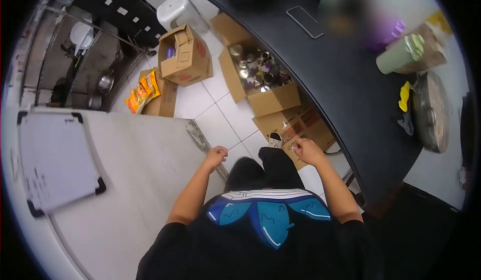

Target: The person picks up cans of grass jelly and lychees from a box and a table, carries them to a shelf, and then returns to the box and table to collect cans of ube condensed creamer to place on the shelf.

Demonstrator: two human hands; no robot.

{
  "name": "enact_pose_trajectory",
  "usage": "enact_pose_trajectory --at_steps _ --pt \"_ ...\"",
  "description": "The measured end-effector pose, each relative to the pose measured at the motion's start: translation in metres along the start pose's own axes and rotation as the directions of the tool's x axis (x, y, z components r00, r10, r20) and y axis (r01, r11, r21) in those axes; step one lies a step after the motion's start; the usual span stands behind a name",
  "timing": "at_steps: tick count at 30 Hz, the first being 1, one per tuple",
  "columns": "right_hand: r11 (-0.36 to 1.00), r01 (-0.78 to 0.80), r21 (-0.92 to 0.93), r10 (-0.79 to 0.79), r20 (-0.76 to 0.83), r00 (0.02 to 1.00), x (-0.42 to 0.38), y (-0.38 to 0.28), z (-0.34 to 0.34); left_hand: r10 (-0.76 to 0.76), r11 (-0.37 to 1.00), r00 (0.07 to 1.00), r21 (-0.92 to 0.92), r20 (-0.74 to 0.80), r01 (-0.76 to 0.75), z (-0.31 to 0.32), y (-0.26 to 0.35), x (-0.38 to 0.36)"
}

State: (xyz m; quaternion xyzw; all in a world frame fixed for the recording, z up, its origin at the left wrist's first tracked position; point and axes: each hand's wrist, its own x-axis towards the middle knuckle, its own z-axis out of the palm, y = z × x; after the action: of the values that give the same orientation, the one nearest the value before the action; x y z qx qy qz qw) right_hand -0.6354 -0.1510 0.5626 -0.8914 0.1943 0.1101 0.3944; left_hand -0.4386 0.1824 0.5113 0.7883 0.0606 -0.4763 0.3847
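My left hand hangs over the tiled floor beside the light wall panel, its fingers curled; whether it holds anything is too small to tell. Over the flattened cardboard on the right is my right hand, fingers bent, with a small pale spot at the fingertips that I cannot make out. Just ahead stands an open cardboard box full of jars and cans with metal lids. To its left is another open box with something purple inside. Orange packets lie on cardboard further left.
A black counter curves along the right, bearing a phone, a green bottle and a round pan. A whiteboard is at the left. A white stool and metal shelves with pots stand at the back.
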Motion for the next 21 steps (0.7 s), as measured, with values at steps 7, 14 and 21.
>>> enact_pose_trajectory --at_steps 7,14,21 --pt "0.999 -0.029 0.046 0.019 0.200 0.980 0.138 -0.041 -0.008 0.042 0.994 0.998 -0.102 0.041 -0.038 -0.047 0.036 0.102" --pt "0.954 -0.294 0.067 0.276 0.193 0.942 0.243 0.001 0.035 0.340 0.782 0.905 0.458 0.256 -0.424 -0.068 0.113 0.278" --pt "0.973 -0.201 0.111 0.200 0.022 0.979 0.412 0.124 0.126 0.583 0.374 0.755 0.727 0.299 -0.576 -0.038 0.189 0.477"
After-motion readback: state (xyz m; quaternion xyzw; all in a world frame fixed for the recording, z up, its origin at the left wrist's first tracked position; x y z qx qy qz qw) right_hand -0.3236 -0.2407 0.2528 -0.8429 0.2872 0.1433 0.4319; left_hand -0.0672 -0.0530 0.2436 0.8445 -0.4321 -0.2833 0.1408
